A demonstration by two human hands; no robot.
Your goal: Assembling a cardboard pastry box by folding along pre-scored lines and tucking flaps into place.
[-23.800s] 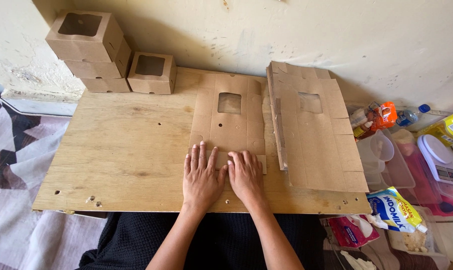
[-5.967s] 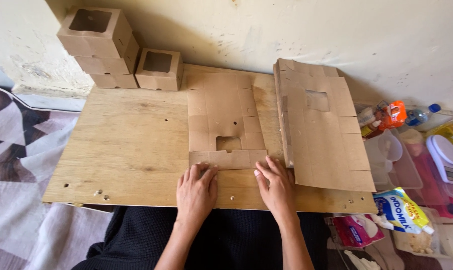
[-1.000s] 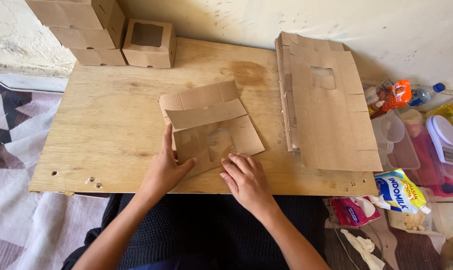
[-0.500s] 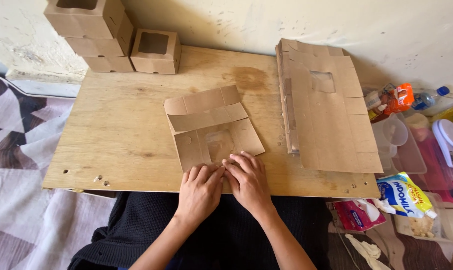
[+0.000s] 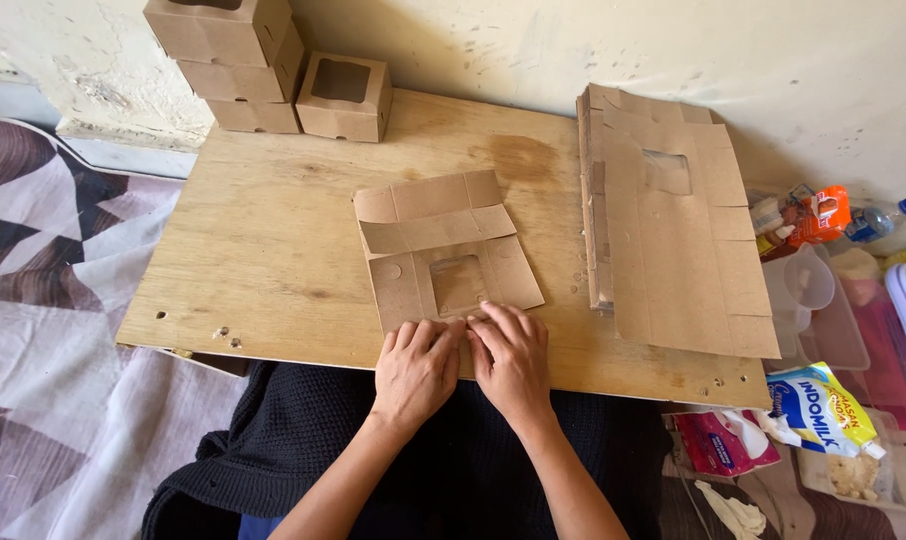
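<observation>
Setting: a home used as a makeshift packing spot, floor level. A bare plywood board lies against a scuffed, peeling plaster wall, with a patterned blanket beside it. Folded cardboard boxes, a stack of flat blanks and household clutter including a snack packet and plastic tubs point to domestic piecework

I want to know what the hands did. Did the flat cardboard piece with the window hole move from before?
Yes. The flat cardboard piece has slid leftward, away from the stack of flat cardboard it once touched, and turned askew; both hands press its near edge.
</observation>
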